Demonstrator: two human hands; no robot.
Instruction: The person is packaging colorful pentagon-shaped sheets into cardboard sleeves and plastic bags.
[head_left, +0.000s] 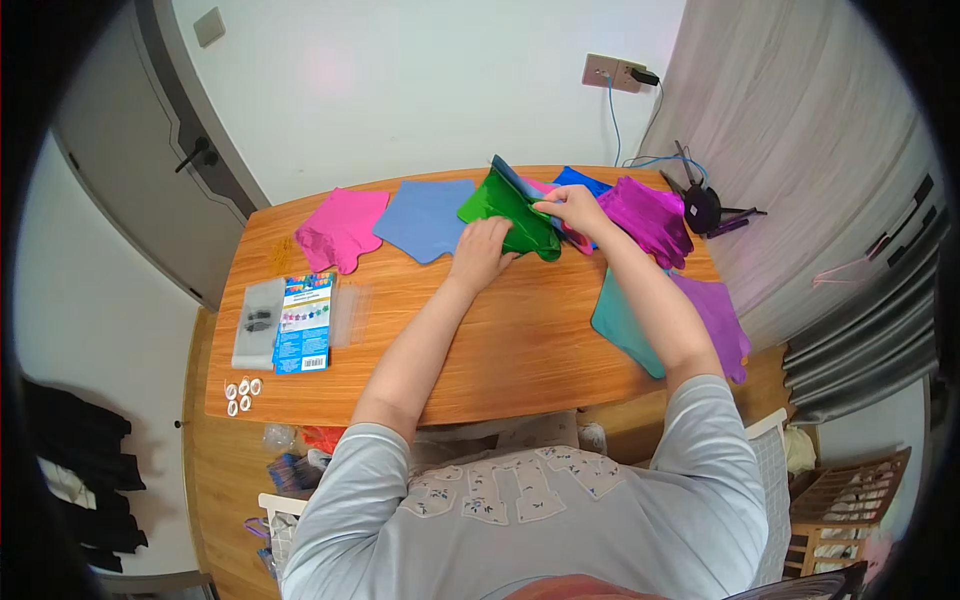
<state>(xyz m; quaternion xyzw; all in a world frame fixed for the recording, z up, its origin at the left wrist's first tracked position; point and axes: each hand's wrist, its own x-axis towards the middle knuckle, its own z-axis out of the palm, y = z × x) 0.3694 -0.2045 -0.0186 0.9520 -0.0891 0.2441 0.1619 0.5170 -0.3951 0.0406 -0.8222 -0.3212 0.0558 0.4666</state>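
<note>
A shiny green foil piece, partly lifted and folded with a dark bluish side showing, lies at the table's far middle. My right hand pinches its upper right edge between thumb and fingers. Against its lower left part rests my left hand, fingers spread over the foil and thumb apart. Some pink shows under the green piece at its right. To the left lie a flat blue-grey foil piece and a pink one with a wavy edge. A crumpled magenta foil piece and a dark blue one lie beyond my right hand.
Teal and purple foil pieces lie by my right forearm. On the left are a blue printed package, a clear sleeve and several small white rolls. A black router stands at the right edge of the wooden table.
</note>
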